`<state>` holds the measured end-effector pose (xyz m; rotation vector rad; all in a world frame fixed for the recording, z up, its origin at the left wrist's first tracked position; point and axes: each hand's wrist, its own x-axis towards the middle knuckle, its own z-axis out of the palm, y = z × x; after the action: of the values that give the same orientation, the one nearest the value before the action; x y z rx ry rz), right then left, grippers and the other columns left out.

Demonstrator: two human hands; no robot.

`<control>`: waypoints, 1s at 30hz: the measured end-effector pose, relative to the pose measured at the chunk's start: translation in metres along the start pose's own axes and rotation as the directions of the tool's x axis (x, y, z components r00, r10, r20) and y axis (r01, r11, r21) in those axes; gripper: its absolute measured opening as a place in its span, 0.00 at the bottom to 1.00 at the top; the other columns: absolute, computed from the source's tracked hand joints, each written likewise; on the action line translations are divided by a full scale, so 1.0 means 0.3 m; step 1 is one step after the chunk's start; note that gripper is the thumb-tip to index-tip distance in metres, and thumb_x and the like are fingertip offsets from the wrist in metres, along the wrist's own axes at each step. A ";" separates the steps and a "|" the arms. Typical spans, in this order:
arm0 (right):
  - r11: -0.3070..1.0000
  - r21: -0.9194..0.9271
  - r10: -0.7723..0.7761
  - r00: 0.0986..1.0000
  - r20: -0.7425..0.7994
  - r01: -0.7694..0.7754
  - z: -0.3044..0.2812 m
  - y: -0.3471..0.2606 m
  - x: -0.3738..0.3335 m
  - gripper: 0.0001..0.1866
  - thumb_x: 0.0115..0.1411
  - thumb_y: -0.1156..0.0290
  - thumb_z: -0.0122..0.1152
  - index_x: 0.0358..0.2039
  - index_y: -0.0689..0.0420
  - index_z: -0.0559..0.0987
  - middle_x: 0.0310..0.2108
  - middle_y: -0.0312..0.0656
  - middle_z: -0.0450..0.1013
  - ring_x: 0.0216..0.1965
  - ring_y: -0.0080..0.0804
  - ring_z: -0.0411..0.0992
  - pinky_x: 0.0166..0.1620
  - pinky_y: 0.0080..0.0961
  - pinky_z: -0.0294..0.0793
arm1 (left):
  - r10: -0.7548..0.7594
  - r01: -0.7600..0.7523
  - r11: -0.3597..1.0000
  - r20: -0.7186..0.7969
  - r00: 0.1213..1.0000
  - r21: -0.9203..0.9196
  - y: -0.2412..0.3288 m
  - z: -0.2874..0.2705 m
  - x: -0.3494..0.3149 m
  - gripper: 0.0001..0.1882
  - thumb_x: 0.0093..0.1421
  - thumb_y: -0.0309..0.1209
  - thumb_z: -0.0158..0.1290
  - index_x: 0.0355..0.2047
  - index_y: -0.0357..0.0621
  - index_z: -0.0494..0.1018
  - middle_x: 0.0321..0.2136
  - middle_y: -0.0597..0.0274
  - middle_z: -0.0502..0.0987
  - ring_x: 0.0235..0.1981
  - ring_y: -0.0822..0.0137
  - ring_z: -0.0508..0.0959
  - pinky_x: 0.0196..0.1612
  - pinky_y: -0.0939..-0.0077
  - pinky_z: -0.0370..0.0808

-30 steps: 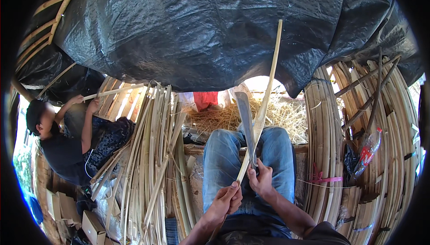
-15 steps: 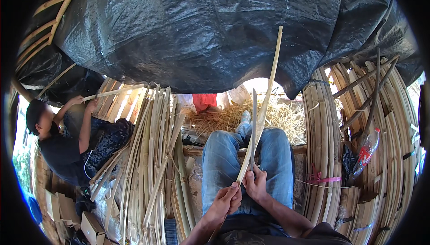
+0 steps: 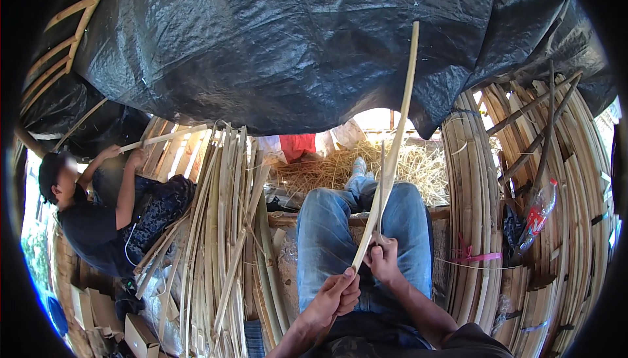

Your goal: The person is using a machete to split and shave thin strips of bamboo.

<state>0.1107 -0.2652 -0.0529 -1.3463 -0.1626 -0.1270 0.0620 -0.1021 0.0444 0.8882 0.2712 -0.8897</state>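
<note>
My left hand point(image 3: 336, 300) is closed around the lower part of a long pale bamboo strip point(image 3: 397, 142), which slants up and away past my knees. A little farther up, my right hand point(image 3: 383, 260) grips a knife, its handle hidden in the fist. The knife blade point(image 3: 382, 181) points away from me and shows as a narrow line close beside the strip. My right fist is against or very near the strip; the exact contact cannot be made out. Both hands are above my lap, between my jeans-clad thighs.
Bundled bamboo strips point(image 3: 219, 227) lie at my left, and more bundles point(image 3: 472, 207) stand at my right, one with a pink tie point(image 3: 481, 258). Dark tarp point(image 3: 294, 44) hangs ahead over straw shavings point(image 3: 418, 168). A co-worker point(image 3: 98, 220) holds a strip at far left. A plastic bottle point(image 3: 538, 214) lies right.
The bamboo strip's far end is higher in view. My right hand has moved slightly right and the knife blade has turned, now looking narrower. My left hand keeps its hold.
</note>
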 end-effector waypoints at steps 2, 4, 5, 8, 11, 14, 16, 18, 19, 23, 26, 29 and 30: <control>0.980 -0.189 -0.076 0.994 -0.076 0.060 -0.010 -0.005 0.018 0.31 0.65 0.41 0.53 0.24 0.61 0.71 0.13 0.37 0.64 0.13 0.27 0.65 0.20 0.27 0.65 | 0.034 -0.033 0.999 -0.024 0.999 0.039 -0.002 0.009 -0.011 0.27 0.73 0.53 0.38 0.21 0.52 0.55 0.13 0.79 0.49 0.12 0.82 0.46 0.14 0.79 0.43; 0.818 -0.530 -0.281 0.959 -0.030 0.223 -0.058 -0.024 0.048 0.26 0.62 0.48 0.60 0.26 0.62 0.72 0.15 0.42 0.64 0.13 0.38 0.66 0.22 0.31 0.67 | 0.064 -0.063 0.996 -0.016 0.998 0.062 0.004 0.012 -0.014 0.26 0.73 0.53 0.38 0.21 0.52 0.56 0.13 0.78 0.48 0.12 0.82 0.46 0.14 0.79 0.43; 0.781 -0.578 -0.274 0.961 0.026 0.238 -0.076 -0.050 0.054 0.24 0.58 0.51 0.63 0.26 0.62 0.72 0.16 0.46 0.65 0.15 0.47 0.67 0.23 0.34 0.68 | 0.063 -0.062 0.996 -0.020 0.998 0.063 0.005 0.003 -0.018 0.26 0.73 0.53 0.38 0.21 0.52 0.56 0.13 0.78 0.48 0.12 0.82 0.46 0.14 0.79 0.43; 0.749 -0.601 -0.268 0.957 0.110 0.279 -0.111 -0.049 0.053 0.24 0.57 0.50 0.64 0.27 0.61 0.73 0.17 0.46 0.66 0.16 0.48 0.68 0.23 0.35 0.68 | 0.019 -0.019 1.000 0.031 0.999 0.006 -0.002 -0.009 -0.024 0.27 0.73 0.53 0.38 0.21 0.52 0.56 0.13 0.78 0.48 0.12 0.82 0.46 0.14 0.79 0.43; 0.736 -0.625 -0.261 0.961 0.093 0.261 -0.111 -0.046 0.043 0.23 0.57 0.50 0.64 0.28 0.61 0.73 0.17 0.47 0.66 0.16 0.49 0.68 0.23 0.36 0.68 | 0.013 -0.013 1.000 0.005 1.000 0.021 0.009 -0.002 -0.019 0.27 0.73 0.53 0.38 0.21 0.52 0.56 0.13 0.78 0.48 0.12 0.82 0.46 0.14 0.79 0.43; 0.802 -0.565 -0.195 0.979 0.063 0.196 -0.087 -0.026 0.020 0.24 0.55 0.50 0.66 0.28 0.61 0.73 0.17 0.47 0.66 0.17 0.48 0.69 0.23 0.36 0.69 | 0.022 -0.021 1.000 -0.029 0.999 0.014 0.013 0.011 -0.022 0.27 0.73 0.54 0.38 0.21 0.52 0.56 0.13 0.78 0.48 0.12 0.82 0.47 0.14 0.79 0.43; 0.791 -0.550 -0.198 0.963 0.184 0.268 -0.076 -0.025 -0.010 0.24 0.55 0.50 0.67 0.28 0.61 0.73 0.17 0.47 0.66 0.17 0.48 0.70 0.24 0.36 0.69 | 0.016 -0.019 0.998 -0.062 0.998 -0.057 0.044 0.024 -0.025 0.25 0.74 0.52 0.37 0.23 0.51 0.57 0.13 0.77 0.49 0.11 0.81 0.47 0.14 0.79 0.44; 0.732 -0.500 -0.285 0.874 0.394 0.464 -0.039 -0.043 -0.022 0.26 0.53 0.48 0.69 0.28 0.60 0.74 0.18 0.46 0.68 0.19 0.47 0.72 0.25 0.35 0.71 | 0.061 -0.070 0.994 -0.115 0.991 -0.081 0.101 0.005 -0.017 0.25 0.74 0.52 0.37 0.23 0.51 0.57 0.13 0.77 0.49 0.11 0.81 0.47 0.14 0.79 0.44; 0.743 -0.512 -0.258 0.891 0.374 0.430 -0.025 -0.043 -0.035 0.25 0.54 0.48 0.69 0.27 0.60 0.74 0.18 0.45 0.69 0.20 0.47 0.73 0.26 0.35 0.71 | 0.105 -0.123 0.987 -0.167 0.980 -0.101 0.121 -0.011 -0.016 0.25 0.74 0.52 0.37 0.23 0.52 0.56 0.13 0.77 0.49 0.11 0.81 0.47 0.14 0.79 0.44; 0.713 -0.610 -0.233 0.937 0.259 0.346 -0.023 -0.072 -0.013 0.26 0.54 0.46 0.68 0.27 0.59 0.75 0.19 0.44 0.71 0.21 0.45 0.74 0.27 0.33 0.73 | 0.111 -0.118 0.985 -0.064 0.992 -0.126 0.109 -0.042 -0.044 0.24 0.73 0.52 0.38 0.24 0.50 0.58 0.13 0.77 0.48 0.11 0.80 0.47 0.14 0.80 0.44; 0.726 -0.623 -0.188 0.956 0.227 0.291 -0.045 -0.058 0.025 0.26 0.54 0.46 0.68 0.27 0.60 0.75 0.19 0.44 0.71 0.21 0.46 0.74 0.27 0.33 0.73 | 0.119 -0.120 0.991 -0.031 0.992 -0.056 0.082 -0.030 -0.044 0.25 0.73 0.52 0.37 0.25 0.49 0.59 0.13 0.77 0.47 0.11 0.81 0.46 0.14 0.81 0.44; 0.702 -0.625 -0.252 0.940 0.229 0.340 -0.055 -0.082 0.053 0.25 0.53 0.46 0.69 0.28 0.59 0.76 0.19 0.44 0.71 0.20 0.45 0.74 0.26 0.33 0.72 | 0.092 -0.090 0.995 0.055 0.994 -0.035 0.092 -0.025 -0.054 0.24 0.74 0.51 0.36 0.28 0.46 0.64 0.13 0.77 0.49 0.11 0.82 0.48 0.14 0.82 0.46; 0.710 -0.611 -0.263 0.937 0.229 0.349 -0.057 -0.083 0.060 0.25 0.52 0.47 0.69 0.28 0.59 0.76 0.19 0.44 0.72 0.20 0.44 0.74 0.26 0.33 0.72 | 0.084 -0.082 0.996 0.085 0.993 -0.036 0.099 -0.029 -0.048 0.24 0.74 0.51 0.36 0.29 0.45 0.65 0.13 0.77 0.50 0.11 0.82 0.49 0.14 0.82 0.46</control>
<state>0.1245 -0.2873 -0.0295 -2.0203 -0.4886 -0.4127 0.0771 -0.0783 0.0634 0.8229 0.1723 -0.8419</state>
